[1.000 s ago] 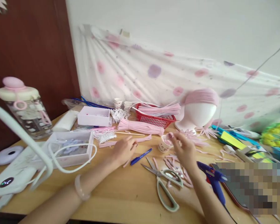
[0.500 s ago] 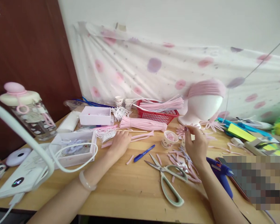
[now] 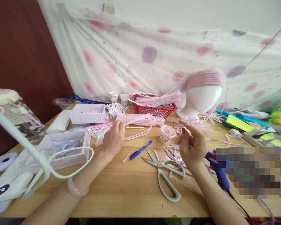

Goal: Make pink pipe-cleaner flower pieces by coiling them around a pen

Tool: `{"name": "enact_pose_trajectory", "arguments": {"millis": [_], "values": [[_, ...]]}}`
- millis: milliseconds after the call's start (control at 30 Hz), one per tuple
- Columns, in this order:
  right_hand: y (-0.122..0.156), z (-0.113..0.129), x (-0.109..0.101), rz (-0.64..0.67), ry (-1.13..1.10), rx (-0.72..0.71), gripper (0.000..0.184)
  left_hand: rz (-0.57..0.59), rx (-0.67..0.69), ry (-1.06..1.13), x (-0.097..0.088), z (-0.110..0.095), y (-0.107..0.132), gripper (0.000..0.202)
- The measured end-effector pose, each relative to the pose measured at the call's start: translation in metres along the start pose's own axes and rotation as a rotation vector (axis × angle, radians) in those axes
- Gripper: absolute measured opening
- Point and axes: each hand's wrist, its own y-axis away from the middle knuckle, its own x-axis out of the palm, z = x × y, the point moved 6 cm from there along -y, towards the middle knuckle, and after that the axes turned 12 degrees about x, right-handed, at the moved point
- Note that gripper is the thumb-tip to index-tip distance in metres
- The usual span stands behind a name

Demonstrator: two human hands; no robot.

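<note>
My left hand [image 3: 114, 138] is closed, its fingers pinching a pink pipe cleaner [image 3: 138, 118] that sticks out up and to the right. Behind it lies a tied bundle of pink pipe cleaners [image 3: 158, 121]. Loose pink stems [image 3: 140, 133] rest on the table just right of that hand. My right hand [image 3: 194, 145] hovers right of a small paper cup [image 3: 163, 138] with pink pieces inside. Its index finger and thumb are apart, the other fingers curled, and I see nothing in it. Below, cut pink and white pieces [image 3: 172, 153] are partly hidden by the hand.
Open scissors [image 3: 158, 165] and a blue pen [image 3: 141, 150] lie mid-table. A blue glue gun [image 3: 219, 172] is right of my right forearm. Behind stand a red basket [image 3: 154, 112] and a white mannequin head [image 3: 202, 97]. White boxes [image 3: 85, 156] and a looping white cable [image 3: 72, 176] are left.
My left hand has lifted a pink pipe cleaner from the table. My right hand has turned, its index finger now pointing up and left. The view has shifted slightly.
</note>
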Motion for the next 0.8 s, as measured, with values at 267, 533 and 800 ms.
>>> {"name": "enact_pose_trajectory", "arguments": {"millis": [267, 533, 800], "values": [[0.034, 0.049, 0.038, 0.309, 0.24, -0.338, 0.02, -0.136, 0.144, 0.223, -0.005, -0.023, 0.007, 0.019], [0.058, 0.047, 0.081, 0.649, 0.379, -0.399, 0.028, -0.03, -0.054, 0.049, 0.01, 0.012, -0.004, 0.024], [0.039, 0.057, 0.045, 0.292, 0.273, -0.386, 0.026, -0.291, 0.233, 0.367, -0.031, -0.034, 0.011, 0.017]]}}
